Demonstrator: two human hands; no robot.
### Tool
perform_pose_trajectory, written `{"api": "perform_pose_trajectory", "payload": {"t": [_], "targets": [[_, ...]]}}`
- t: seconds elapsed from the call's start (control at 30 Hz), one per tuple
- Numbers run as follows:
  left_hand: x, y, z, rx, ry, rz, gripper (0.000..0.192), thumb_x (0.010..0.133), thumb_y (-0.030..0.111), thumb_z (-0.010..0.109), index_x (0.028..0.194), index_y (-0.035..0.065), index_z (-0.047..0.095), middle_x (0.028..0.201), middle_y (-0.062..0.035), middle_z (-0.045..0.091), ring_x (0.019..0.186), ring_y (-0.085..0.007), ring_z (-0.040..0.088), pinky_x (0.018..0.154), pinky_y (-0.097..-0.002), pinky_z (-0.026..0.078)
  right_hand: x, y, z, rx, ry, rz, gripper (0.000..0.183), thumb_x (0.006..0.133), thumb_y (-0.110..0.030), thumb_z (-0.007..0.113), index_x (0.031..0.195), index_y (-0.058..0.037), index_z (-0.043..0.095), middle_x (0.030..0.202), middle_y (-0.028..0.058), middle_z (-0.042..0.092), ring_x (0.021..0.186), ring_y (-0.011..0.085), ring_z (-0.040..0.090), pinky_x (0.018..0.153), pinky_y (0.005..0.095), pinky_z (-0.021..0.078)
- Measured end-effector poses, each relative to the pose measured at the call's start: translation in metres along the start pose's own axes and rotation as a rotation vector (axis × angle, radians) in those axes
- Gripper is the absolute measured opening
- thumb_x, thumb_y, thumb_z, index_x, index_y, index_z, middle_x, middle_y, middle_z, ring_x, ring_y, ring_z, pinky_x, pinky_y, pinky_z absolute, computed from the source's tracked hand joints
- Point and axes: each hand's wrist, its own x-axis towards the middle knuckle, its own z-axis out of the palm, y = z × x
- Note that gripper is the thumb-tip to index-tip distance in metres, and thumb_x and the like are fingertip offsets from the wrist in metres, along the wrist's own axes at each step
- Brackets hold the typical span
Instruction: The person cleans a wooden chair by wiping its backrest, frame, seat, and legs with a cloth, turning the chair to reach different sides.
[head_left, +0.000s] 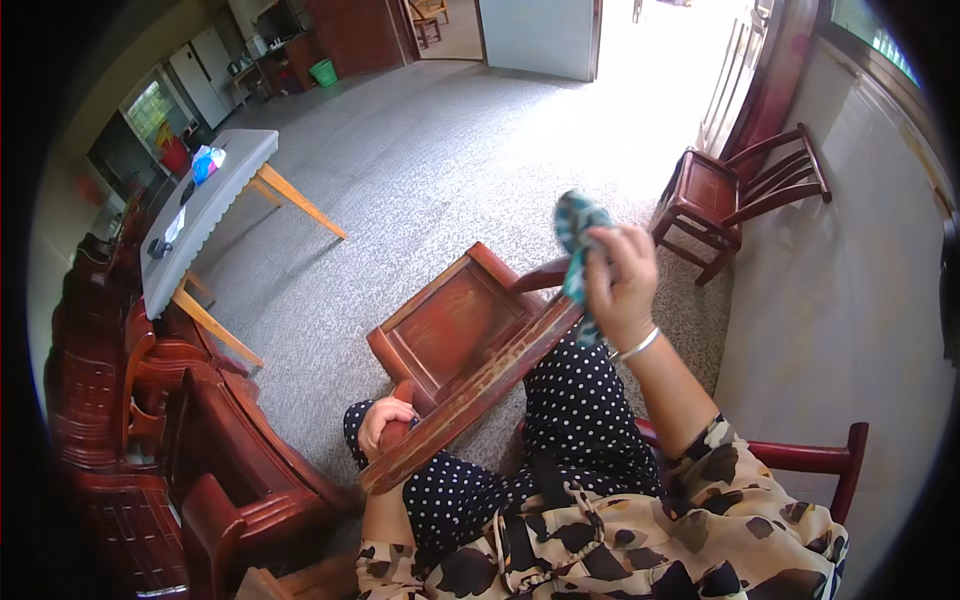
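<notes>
A reddish-brown wooden chair (461, 322) stands before me, its worn top rail running diagonally across my knees. At the rail's upper right end, my right hand (622, 277) grips a teal patterned cloth (574, 217), part of which hangs down beside the rail. The cloth is slightly blurred. My left hand (386, 424) is closed around a rounded wooden part of the chair back near the rail's lower left end; some of its fingers are hidden behind the wood.
A covered table (255, 150) with small items stands at the upper left, above carved wooden seats (232, 435). Another wooden chair (705, 187) is against the right wall. A green bin (324, 73) is far back, left of a pale door (536, 37).
</notes>
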Motion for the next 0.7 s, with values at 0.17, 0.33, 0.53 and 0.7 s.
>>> {"api": "perform_pose_trajectory", "payload": {"t": [0.17, 0.33, 0.53, 0.7], "targets": [[0.001, 0.003, 0.004, -0.078, -0.025, -0.103, 0.028, 0.08, 0.027, 0.069, 0.078, 0.0022, 0.056, 0.074, -0.0098, 0.061, 0.072, -0.0214, 0.063, 0.074, -0.0338, 0.051, -0.032, -0.108, 0.011, 0.235, -0.412, -0.275, 0.024, 0.063, -0.014, 0.064, 0.087, -0.0105, 0.065, 0.079, 0.0066, 0.057, 0.07, 0.0245, 0.056, 0.064, 0.0388, 0.0456], [0.011, -0.001, -0.005, -0.08, -0.077, -0.006, 0.027, 0.079, 0.025, 0.07, 0.078, 0.0017, 0.056, 0.075, -0.0107, 0.062, 0.072, -0.0214, 0.063, 0.072, -0.0337, 0.052, -0.077, -0.213, 0.03, 0.586, -0.813, -0.67, 0.045, 0.079, -0.024, 0.052, 0.118, -0.002, 0.058, 0.113, 0.0159, 0.055, 0.099, 0.0266, 0.053, 0.084, 0.0385, 0.0405], [0.011, -0.011, -0.017, -0.081, -0.097, 0.079, 0.025, 0.076, 0.021, 0.072, 0.078, 0.0011, 0.057, 0.077, -0.0118, 0.062, 0.073, -0.0213, 0.063, 0.07, -0.0336, 0.052, -0.082, -0.198, 0.03, 0.751, -0.703, -0.689, 0.035, 0.077, -0.024, 0.055, 0.104, -0.0042, 0.065, 0.113, 0.013, 0.056, 0.106, 0.026, 0.053, 0.091, 0.0407, 0.0398], [0.003, -0.02, -0.012, -0.113, -0.099, 0.128, 0.024, 0.075, 0.019, 0.073, 0.078, 0.0006, 0.058, 0.079, -0.0127, 0.062, 0.073, -0.0213, 0.063, 0.069, -0.0335, 0.052, -0.067, -0.106, 0.007, 0.568, -0.393, -0.446, 0.037, 0.065, -0.01, 0.064, 0.101, -0.0078, 0.064, 0.108, 0.0151, 0.056, 0.1, 0.0318, 0.055, 0.093, 0.05, 0.041]]}}
